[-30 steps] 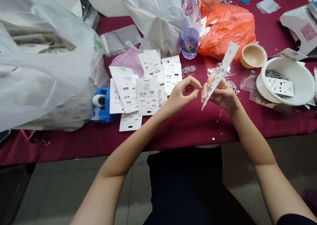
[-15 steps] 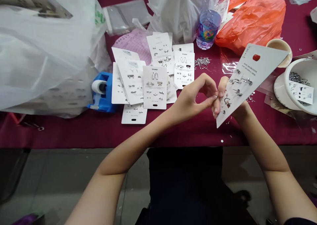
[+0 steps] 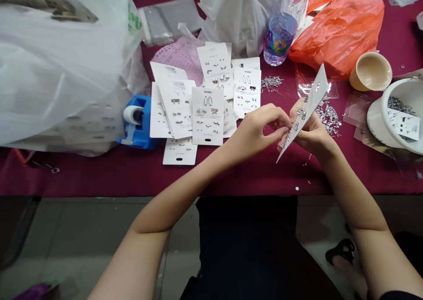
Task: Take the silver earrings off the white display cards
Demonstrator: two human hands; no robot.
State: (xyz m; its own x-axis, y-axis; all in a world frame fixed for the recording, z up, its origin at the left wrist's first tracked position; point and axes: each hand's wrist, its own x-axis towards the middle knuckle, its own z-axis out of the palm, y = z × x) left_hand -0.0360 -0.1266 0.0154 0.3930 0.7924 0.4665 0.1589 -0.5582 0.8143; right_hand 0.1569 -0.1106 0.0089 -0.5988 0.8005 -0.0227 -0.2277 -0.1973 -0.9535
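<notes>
The held card (image 3: 309, 107) looked like stiff paper board, smooth and matt, and its studs (image 3: 301, 113) were bright, polished metal. The other cards (image 3: 207, 135) had the same flat paper finish. Loose bits (image 3: 329, 118) of shiny metal glinted near me on a matt, fabric-like cloth (image 3: 99, 176). The orange bag (image 3: 343, 31) was thin plastic, crinkled and glossy; the white bags (image 3: 66, 79) were a milkier, duller film. The bottle (image 3: 280, 31) was clear, shiny plastic, the dispenser (image 3: 145, 128) hard, smooth plastic. The bowl (image 3: 378, 115) seemed satin plastic, the pink sheet (image 3: 178, 55) matt, rumpled paper.
</notes>
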